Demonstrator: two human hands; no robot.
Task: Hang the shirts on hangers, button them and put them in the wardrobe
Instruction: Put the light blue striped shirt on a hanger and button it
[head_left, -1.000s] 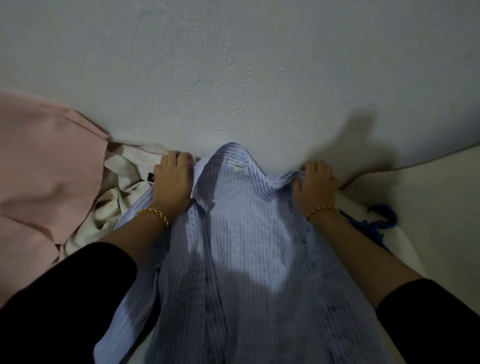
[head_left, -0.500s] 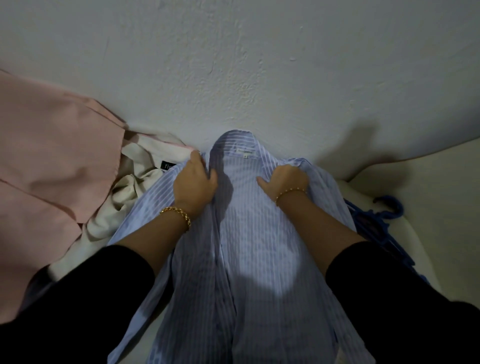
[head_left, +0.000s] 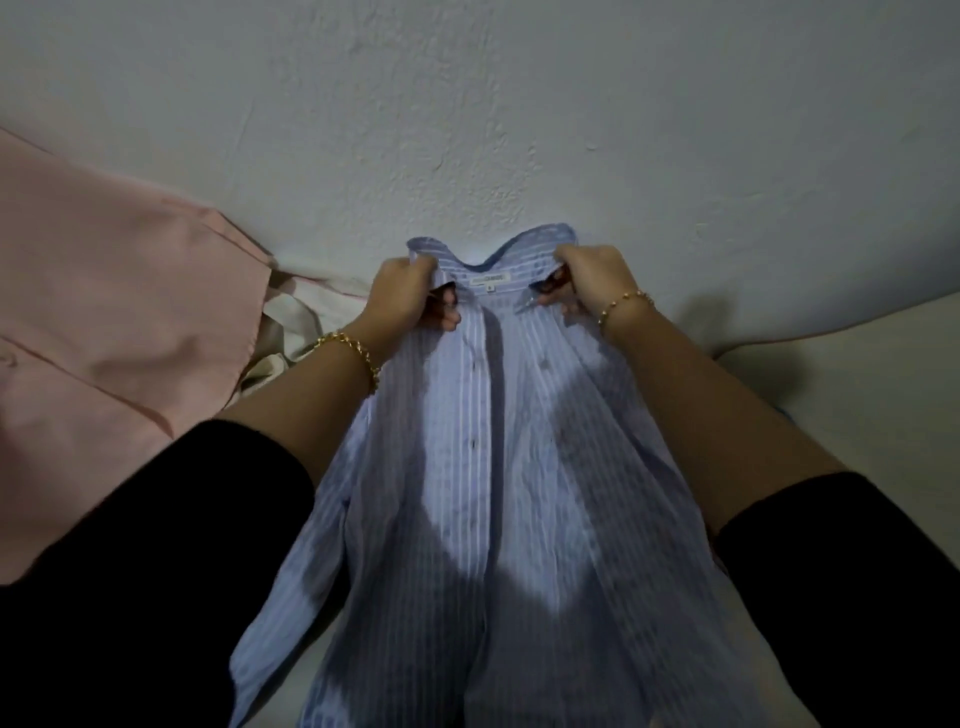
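View from my head camera, read from left to right.

(a) Far-left edge of the pale surface (head_left: 862, 374): a pink garment (head_left: 104, 338) lies spread out, its far side against the wall (head_left: 467, 130). Just beside it, a crumpled cream garment (head_left: 304, 332) sits between the pink cloth and my left wrist.

(b) My left hand (head_left: 408, 301) comes out of a black sleeve (head_left: 130, 571) with a gold bracelet (head_left: 358, 356) at the wrist. Its fingers are curled tight round the left side of the collar, with the thumb side uppermost.

(c) Centre: the blue striped shirt (head_left: 493, 467), front upward. Its collar is at the far edge of the surface, next to the wall, and its body runs toward me and past the near edge of the view. The collar stands open, so the neck label (head_left: 491, 279) shows between my two hands. Small buttons (head_left: 474, 443) run down the front strip. I cannot tell whether any of them is fastened, nor whether a hanger is inside the shirt.

(d) My right hand (head_left: 592, 286), which also wears a gold bracelet, grips the right side of the collar with its fingers folded round the cloth. The two hands are level with each other and apart.

(e) Right: bare pale surface meets the wall behind my right forearm.
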